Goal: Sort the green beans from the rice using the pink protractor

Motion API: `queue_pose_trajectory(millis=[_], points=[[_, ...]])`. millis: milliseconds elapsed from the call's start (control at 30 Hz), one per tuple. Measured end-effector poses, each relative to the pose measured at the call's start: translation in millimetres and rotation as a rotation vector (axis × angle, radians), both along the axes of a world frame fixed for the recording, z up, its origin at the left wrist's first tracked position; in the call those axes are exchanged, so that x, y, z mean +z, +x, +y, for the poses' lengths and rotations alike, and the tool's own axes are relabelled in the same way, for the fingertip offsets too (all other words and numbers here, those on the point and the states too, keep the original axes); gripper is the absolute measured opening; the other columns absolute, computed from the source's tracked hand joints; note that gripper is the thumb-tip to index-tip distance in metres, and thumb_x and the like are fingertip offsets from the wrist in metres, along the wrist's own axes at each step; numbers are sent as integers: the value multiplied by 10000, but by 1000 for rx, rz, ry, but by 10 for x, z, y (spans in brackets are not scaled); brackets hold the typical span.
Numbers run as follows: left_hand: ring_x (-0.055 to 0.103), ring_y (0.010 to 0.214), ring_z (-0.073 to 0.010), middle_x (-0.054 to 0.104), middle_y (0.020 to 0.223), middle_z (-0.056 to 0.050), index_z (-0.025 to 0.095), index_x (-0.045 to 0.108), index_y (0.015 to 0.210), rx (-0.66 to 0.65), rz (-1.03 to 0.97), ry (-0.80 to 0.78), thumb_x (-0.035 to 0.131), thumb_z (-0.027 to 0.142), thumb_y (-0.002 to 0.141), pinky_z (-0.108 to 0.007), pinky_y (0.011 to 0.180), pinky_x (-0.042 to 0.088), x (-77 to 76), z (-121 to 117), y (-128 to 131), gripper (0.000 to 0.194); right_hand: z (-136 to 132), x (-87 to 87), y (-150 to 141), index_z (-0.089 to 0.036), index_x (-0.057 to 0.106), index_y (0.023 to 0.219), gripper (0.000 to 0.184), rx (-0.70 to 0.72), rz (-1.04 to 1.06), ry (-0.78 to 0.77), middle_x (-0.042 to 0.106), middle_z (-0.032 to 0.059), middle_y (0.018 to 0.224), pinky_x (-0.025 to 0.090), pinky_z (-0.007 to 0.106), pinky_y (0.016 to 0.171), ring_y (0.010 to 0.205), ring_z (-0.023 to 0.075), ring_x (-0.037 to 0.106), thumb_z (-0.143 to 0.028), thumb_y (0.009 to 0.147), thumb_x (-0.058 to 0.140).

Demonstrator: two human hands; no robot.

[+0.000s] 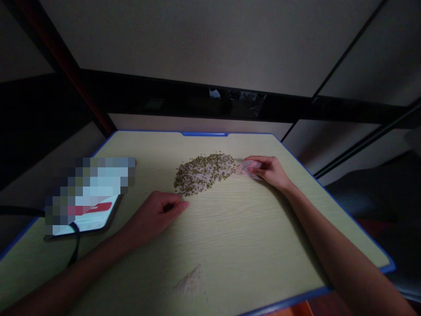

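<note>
Left hand loosely curled, fingertips pinched beside heap of mixed green and white grains. Right hand gripped small clear plastic bag at heap's edge.

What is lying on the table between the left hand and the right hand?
In the head view, a pile of mixed green and white grains lies between the left hand and the right hand.

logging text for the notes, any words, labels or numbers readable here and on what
None can be read.
The phone at the left of the table has a lit screen, mostly pixelated; its red bar carries no legible text.
The clear bag under the right hand shows no print.
The grain pile near the left hand bears no label.
</note>
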State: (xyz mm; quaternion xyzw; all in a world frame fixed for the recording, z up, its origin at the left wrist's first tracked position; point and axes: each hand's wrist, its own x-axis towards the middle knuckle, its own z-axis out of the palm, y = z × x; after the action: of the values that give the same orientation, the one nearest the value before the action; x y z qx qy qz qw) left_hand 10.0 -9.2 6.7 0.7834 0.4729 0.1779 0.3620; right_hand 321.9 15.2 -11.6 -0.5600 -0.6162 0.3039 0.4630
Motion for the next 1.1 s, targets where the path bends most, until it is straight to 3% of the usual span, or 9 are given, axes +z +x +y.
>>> queue_pose_trajectory(millis=[500,800,900,1100], points=[[338,404,-77,325,391,52,190,326,427,61,-51,-39,406,419,728,-210,424,262,68,-14,22,386,16,-15,-11,-98,676,871,302,-40,-25,41,590,9,565,428,253,491,495,122,516,-267,624,643],[313,385,-72,325,371,57,189,338,406,102,-116,-3,431,398,720,-211,413,256,46,0,7,388,-2,2,-43,-77,672,889,341,-4,-16,29,545,-11,540,375,228,443,459,94,463,-275,612,645],[310,376,-72,324,358,59,189,339,399,193,-141,24,447,381,722,-217,410,255,65,16,-2,391,-7,10,-53,-64,666,904,371,11,-14,8,529,-17,546,342,220,425,437,77,428,-289,611,644],[353,432,-63,384,415,64,166,421,483,548,-216,46,474,356,781,-208,431,276,160,14,-99,358,-16,19,-70,-65,664,920,383,10,-32,-5,525,-13,570,331,222,440,461,80,422,-295,615,637]])
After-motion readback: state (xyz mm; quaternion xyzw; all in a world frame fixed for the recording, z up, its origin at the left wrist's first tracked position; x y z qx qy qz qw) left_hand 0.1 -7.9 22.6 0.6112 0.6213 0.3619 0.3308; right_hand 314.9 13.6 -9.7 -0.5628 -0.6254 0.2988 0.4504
